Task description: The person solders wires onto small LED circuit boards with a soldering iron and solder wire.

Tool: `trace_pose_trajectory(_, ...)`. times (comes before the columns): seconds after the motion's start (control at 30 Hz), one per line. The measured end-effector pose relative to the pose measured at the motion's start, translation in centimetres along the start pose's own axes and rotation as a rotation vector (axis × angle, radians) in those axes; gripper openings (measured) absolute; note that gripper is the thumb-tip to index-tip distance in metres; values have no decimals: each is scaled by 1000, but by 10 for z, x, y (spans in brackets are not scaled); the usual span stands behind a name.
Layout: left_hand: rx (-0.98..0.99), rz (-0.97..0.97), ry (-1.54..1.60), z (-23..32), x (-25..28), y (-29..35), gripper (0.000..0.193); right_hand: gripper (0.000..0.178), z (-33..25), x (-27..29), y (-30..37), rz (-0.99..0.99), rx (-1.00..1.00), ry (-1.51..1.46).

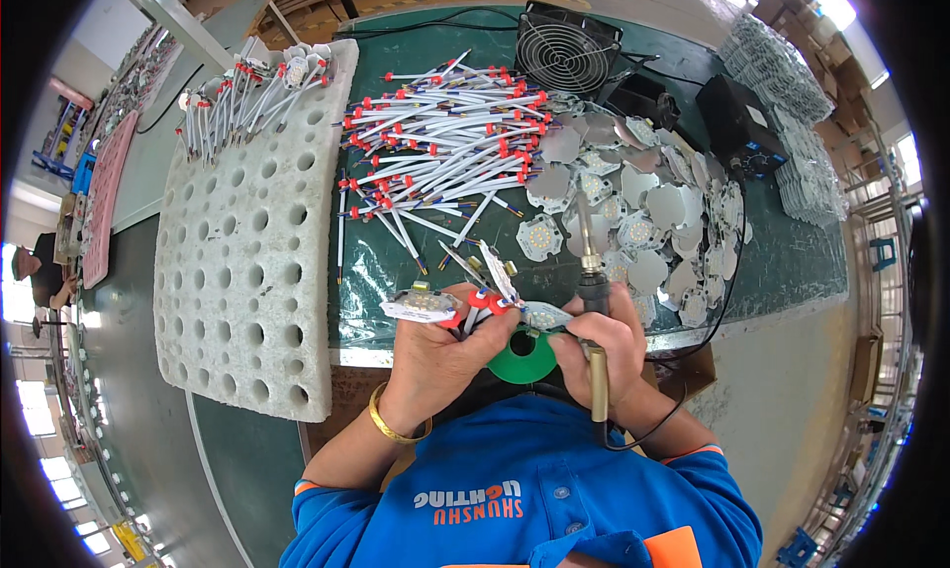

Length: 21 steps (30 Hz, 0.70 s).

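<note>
Now left hand (435, 355) grips LED boards (424, 306); right hand (606, 342) a soldering iron (591, 271).

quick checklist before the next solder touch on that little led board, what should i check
1. Left hand grips the wired LED boards: ok.
2. Right hand grips the soldering iron, tip pointing up and away from the fingers: ok.
3. Small board sits between both hands, steady: cannot tell.
4. Iron cord trails past the right wrist, free of the work: ok.
5. Green solder spool lies under the hands, within reach: ok.
6. Tip tinned and hot: cannot tell.
</note>
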<state>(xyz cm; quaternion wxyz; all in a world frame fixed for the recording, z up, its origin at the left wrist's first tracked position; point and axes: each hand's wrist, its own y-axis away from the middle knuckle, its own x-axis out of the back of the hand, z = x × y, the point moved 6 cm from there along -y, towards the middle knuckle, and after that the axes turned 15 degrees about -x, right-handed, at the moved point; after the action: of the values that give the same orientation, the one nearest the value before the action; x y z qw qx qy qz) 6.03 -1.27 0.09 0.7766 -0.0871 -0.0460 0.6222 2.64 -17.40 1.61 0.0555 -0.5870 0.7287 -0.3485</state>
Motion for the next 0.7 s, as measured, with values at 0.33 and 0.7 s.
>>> trace_pose_trajectory(0.33,-47,34,48,7,-3,4,10,15,-26,57,10,-288,163,-23)
trace_pose_trajectory(0.7,-56,19,19,3,-1,6,10,43,-31,48,12,-403,200,57)
